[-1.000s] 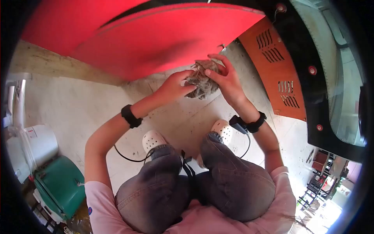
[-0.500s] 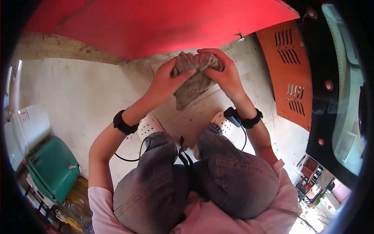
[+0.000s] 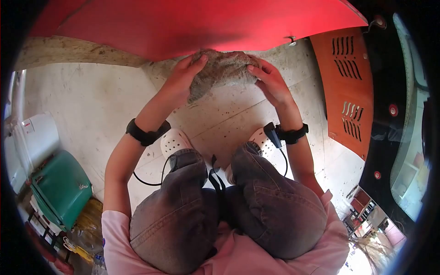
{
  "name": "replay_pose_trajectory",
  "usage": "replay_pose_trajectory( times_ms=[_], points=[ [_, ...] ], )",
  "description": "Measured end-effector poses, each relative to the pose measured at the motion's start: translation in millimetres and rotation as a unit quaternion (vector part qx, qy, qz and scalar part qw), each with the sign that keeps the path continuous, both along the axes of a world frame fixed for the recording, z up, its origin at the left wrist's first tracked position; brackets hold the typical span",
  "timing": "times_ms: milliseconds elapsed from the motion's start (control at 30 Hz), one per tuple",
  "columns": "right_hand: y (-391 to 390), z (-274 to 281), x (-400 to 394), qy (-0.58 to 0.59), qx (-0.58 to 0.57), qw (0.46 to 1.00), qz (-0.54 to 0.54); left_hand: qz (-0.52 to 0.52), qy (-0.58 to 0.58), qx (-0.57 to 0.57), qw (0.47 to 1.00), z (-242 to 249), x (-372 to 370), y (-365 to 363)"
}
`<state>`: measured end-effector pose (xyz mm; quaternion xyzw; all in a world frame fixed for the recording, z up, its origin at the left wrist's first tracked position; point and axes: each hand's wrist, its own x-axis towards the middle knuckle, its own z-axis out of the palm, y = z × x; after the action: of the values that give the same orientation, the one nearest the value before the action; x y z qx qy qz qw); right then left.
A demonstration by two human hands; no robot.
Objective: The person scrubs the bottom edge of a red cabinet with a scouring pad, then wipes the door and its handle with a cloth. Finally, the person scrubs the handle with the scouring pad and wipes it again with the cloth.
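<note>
A grey-brown, worn cloth (image 3: 223, 68) is spread between my two hands, just under the edge of a red panel (image 3: 183, 27). My left hand (image 3: 185, 73) grips its left end, thumb on top, and a flap of the cloth hangs down beside that hand. At the other end, my right hand (image 3: 270, 81) pinches the cloth between thumb and fingers. Both wrists wear black bands. Below the hands are my pale clogs with holes on the light, dirt-specked floor (image 3: 220, 114).
An orange panel with slots (image 3: 348, 91) stands on the right beside a black frame with glass. At the left are a green seat (image 3: 62, 190) and a white container (image 3: 41, 137). A small metal knob (image 3: 292, 41) sits at the red panel's lower edge.
My hands have moved apart, and the cloth that was bunched between them is now stretched wider and held higher. The view has shifted slightly.
</note>
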<state>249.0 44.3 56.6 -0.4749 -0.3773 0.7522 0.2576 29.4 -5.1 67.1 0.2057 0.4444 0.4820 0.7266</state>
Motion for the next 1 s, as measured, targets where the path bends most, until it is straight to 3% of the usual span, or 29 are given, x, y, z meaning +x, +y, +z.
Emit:
replay_pose_trajectory(
  times_ms=[100, 133, 233, 267, 333, 400, 467, 567, 667, 733, 800, 833, 867, 1000],
  points=[
    [3, 0, 5, -0.127, 0.136, 0.981, 0.051, 0.003, -0.014, 0.003, 1.0, -20, -10, -1],
    [1, -13, 4, -0.124, 0.255, 0.958, 0.032, 0.004, -0.027, 0.005, 1.0, -24, -11, -2],
    [-19, 14, -14, -0.182, 0.228, 0.955, -0.059, 0.057, -0.02, -0.001, 0.998, -19, 4, -3],
    [-28, 18, -20, -0.131, 0.224, 0.962, -0.081, 0.066, -0.045, 0.006, 0.997, -16, 10, -3],
    [-43, 7, -31, -0.135, 0.354, 0.925, -0.038, 0.083, -0.094, 0.021, 0.992, -4, 22, -4],
    [-56, 8, -44, -0.17, 0.446, 0.879, 0.003, 0.042, -0.031, 0.012, 0.999, 19, 37, -13],
    [-64, 19, -56, -0.235, 0.503, 0.831, 0.038, -0.027, 0.033, 0.115, 0.992, 8, 43, -16],
    [-62, 9, -55, -0.088, 0.384, 0.918, -0.044, -0.073, 0.102, 0.198, 0.972, 12, 41, -18],
    [-54, 14, -50, -0.031, 0.276, 0.955, -0.102, -0.119, 0.109, 0.21, 0.964, -2, 39, -22],
    [-38, 4, -36, -0.003, 0.209, 0.974, -0.092, -0.168, 0.174, 0.164, 0.956, 7, 33, -26],
    [-28, 10, -24, -0.006, 0.134, 0.984, -0.113, -0.128, 0.018, 0.093, 0.987, 13, 26, -26],
    [-27, 16, -20, 0.023, 0.139, 0.981, -0.134, -0.06, -0.17, 0.04, 0.983, 13, 21, -24],
    [-26, 22, -17, 0.052, 0.143, 0.976, -0.155, 0.011, -0.349, -0.016, 0.937, 13, 17, -22],
    [-33, 38, -15, 0.074, 0.209, 0.963, -0.154, 0.022, -0.307, -0.069, 0.949, -4, 12, -17]
  ],
)
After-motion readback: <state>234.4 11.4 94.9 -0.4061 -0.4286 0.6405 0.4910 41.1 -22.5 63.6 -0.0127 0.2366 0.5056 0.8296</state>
